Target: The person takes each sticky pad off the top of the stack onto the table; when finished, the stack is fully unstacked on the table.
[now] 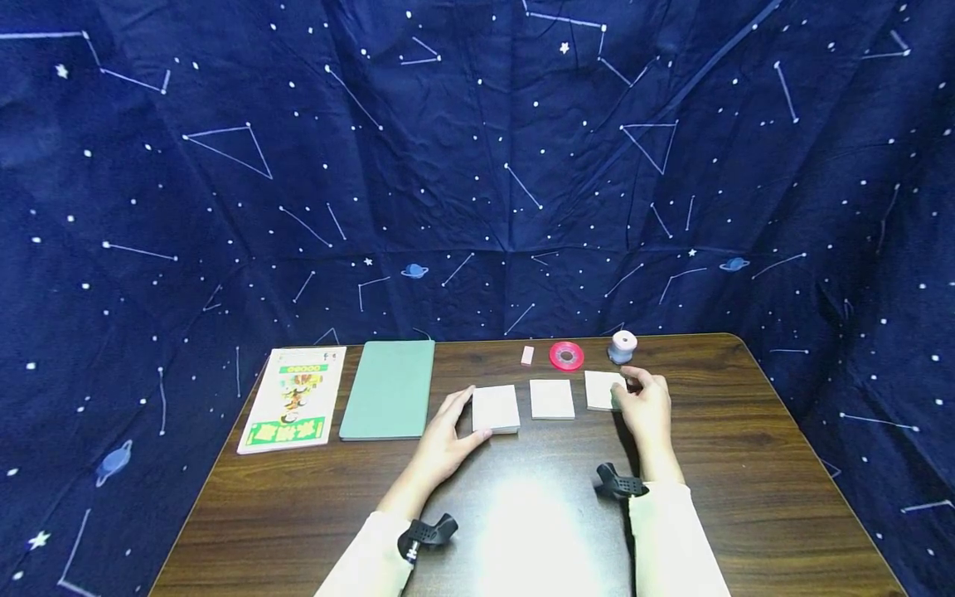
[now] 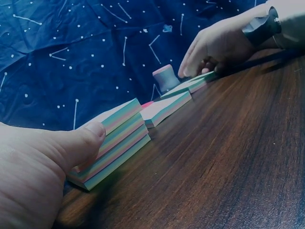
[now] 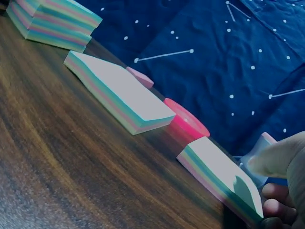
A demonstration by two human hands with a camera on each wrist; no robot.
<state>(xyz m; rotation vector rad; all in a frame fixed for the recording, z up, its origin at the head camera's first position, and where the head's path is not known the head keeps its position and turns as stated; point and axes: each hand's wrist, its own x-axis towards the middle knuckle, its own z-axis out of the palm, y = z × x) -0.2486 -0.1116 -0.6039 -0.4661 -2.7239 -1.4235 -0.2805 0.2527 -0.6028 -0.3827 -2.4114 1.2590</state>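
Left to right on the brown wooden tabletop (image 1: pixel 746 464), we see a printed white paper booklet (image 1: pixel 293 406), green rectangular notebook (image 1: pixel 388 390), square white-topped paper stack (image 1: pixel 496 408) and two square white-topped paper pads (image 1: pixel 552 399); behind those pads, along the far edge, a pink rectangular block (image 1: pixel 527 355), round pink disc (image 1: pixel 555 356) and white-and-blue waisted cylinder (image 1: pixel 622 347).

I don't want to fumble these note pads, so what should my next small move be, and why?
Probably close your right hand around the rightmost pad: it's at that pad's edge without a clear grip, while your left hand holds the stack of pads.
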